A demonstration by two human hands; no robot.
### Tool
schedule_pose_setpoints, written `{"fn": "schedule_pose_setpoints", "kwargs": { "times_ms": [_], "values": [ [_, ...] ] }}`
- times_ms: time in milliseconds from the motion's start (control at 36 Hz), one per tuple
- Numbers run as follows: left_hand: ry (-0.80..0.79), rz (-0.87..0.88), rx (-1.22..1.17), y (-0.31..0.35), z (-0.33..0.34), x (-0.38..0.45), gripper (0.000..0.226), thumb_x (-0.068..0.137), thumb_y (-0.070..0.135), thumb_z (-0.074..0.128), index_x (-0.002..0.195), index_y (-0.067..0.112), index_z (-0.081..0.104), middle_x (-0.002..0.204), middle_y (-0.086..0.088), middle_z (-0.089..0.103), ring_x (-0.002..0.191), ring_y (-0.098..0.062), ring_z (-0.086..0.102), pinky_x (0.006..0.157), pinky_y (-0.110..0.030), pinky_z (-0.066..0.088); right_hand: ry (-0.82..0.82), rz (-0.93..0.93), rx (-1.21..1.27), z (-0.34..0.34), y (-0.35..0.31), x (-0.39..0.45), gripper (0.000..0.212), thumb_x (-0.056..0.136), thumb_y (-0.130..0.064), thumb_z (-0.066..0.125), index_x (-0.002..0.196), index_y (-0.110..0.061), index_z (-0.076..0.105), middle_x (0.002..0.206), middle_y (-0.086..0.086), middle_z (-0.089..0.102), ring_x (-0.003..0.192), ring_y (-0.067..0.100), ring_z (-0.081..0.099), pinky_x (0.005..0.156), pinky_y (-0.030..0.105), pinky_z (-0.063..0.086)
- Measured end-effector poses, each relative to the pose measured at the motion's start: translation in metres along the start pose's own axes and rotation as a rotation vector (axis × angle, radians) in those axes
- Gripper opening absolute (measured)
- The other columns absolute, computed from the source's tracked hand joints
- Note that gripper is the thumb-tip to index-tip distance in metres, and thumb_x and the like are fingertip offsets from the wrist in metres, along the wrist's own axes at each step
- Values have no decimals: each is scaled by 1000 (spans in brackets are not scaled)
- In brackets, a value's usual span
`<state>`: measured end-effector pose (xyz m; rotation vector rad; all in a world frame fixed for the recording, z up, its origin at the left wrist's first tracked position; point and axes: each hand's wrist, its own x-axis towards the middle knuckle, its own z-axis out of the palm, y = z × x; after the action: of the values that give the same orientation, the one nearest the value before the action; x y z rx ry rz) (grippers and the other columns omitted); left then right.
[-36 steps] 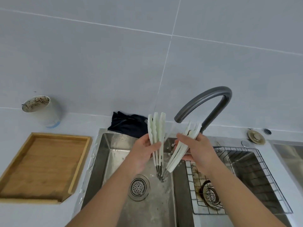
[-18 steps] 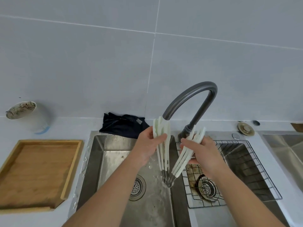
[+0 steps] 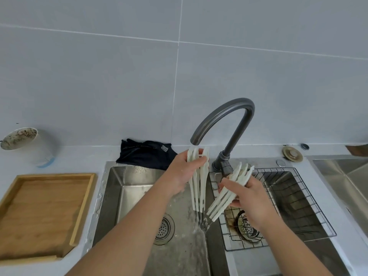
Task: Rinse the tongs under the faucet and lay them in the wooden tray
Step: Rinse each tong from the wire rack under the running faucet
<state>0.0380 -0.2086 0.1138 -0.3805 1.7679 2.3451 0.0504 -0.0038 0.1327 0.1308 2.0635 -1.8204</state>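
Note:
White tongs (image 3: 199, 188) with two spread arms joined at a metal hinge hang over the left sink basin (image 3: 135, 188). My left hand (image 3: 184, 170) grips the upright arm, whose top sits just under the spout of the dark curved faucet (image 3: 225, 118). Water runs down along it into the basin. My right hand (image 3: 247, 194) holds the other arm (image 3: 227, 196), which slants up to the right. The wooden tray (image 3: 18, 253) lies on the counter at the left with nothing in it.
A dark cloth (image 3: 145, 153) lies behind the left basin. A dirty white cup (image 3: 29, 146) stands at the back left. A wire rack (image 3: 310, 208) sits in the right basin, and a drain stopper (image 3: 292, 153) rests on the counter behind it.
The view has shifted slightly. Both hands have kept their hold on the tongs, and the left arm's top has come closer under the spout.

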Motion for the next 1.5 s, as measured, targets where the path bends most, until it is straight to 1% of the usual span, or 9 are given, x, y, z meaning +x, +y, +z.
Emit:
{"fn": "schedule_pose_setpoints", "kwargs": {
  "times_ms": [222, 389, 556, 722, 889, 1000, 1111, 1278, 1500],
  "values": [
    [-9, -29, -19, 8, -10, -5, 21, 98, 17, 63, 111, 3, 70, 88, -6, 74, 81, -17, 72, 66, -29, 56, -30, -25, -18, 8, 0, 4, 32, 70, -39, 80, 90, -14, 75, 90, 13, 78, 85, 25, 77, 71, 38, 64],
    [-8, 2, -44, 8, -26, -12, 15, 97, 18, 65, 104, 7, 72, 89, -8, 74, 83, -19, 71, 70, -30, 58, -79, -31, -51, 20, -4, 7, 44, 69, -43, 79, 101, -15, 71, 92, 6, 79, 88, 19, 77, 72, 36, 63],
    [-57, 48, -15, 12, -36, -22, 19, 100, 16, 59, 96, 18, 78, 91, -8, 75, 80, -19, 69, 67, -29, 58, -114, -7, -37, 23, -3, 9, 25, 83, -28, 79, 101, -13, 71, 93, 7, 79, 88, 20, 77, 73, 37, 62],
    [0, 58, 83, 9, -36, -27, 18, 100, 18, 61, 112, 13, 72, 105, -1, 78, 95, -14, 74, 70, -21, 57, -158, 40, 18, 23, 3, 14, 30, 79, -30, 80, 103, -15, 71, 99, 11, 78, 91, 21, 76, 74, 36, 62],
    [74, 101, 148, -1, -44, -31, 15, 98, 19, 65, 111, 17, 71, 103, -2, 78, 98, -16, 74, 83, -32, 56, -252, 112, 126, 15, 13, 18, 27, 74, -29, 82, 100, -23, 76, 102, 12, 77, 97, 25, 75, 78, 32, 61],
    [105, 96, 170, -9, -50, -38, 14, 97, 17, 65, 109, 20, 73, 102, -1, 79, 98, -15, 74, 82, -27, 55, -354, 157, 148, -1, 26, 22, 41, 73, -28, 87, 112, -29, 75, 117, 6, 76, 111, 25, 71, 96, 39, 56],
    [155, 87, 238, -14, -56, -48, 13, 97, 21, 66, 106, 27, 73, 98, 3, 79, 93, -8, 74, 86, -31, 51, -202, 209, 160, -23, 38, 27, 93, 66, -44, 89, 146, -21, 47, 133, 0, 67, 122, 19, 63, 103, 41, 50],
    [228, 66, 260, -21, -62, -59, 9, 95, 25, 69, 98, 32, 74, 96, 1, 79, 95, -11, 74, 97, -40, 52, 73, 252, 417, -42, 37, 47, 67, 99, -38, 55, 156, -14, 30, 157, 14, 40, 137, 30, 47, 111, 42, 43],
    [330, 73, 309, -25, -74, -69, 14, 93, 32, 69, 91, 45, 75, 96, 7, 78, 90, -5, 71, 101, -42, 50, 142, 260, 536, -37, 19, 68, 75, 103, -42, 49, 157, -1, 17, 161, 22, 29, 146, 33, 35, 119, 45, 34]
  ]
}}
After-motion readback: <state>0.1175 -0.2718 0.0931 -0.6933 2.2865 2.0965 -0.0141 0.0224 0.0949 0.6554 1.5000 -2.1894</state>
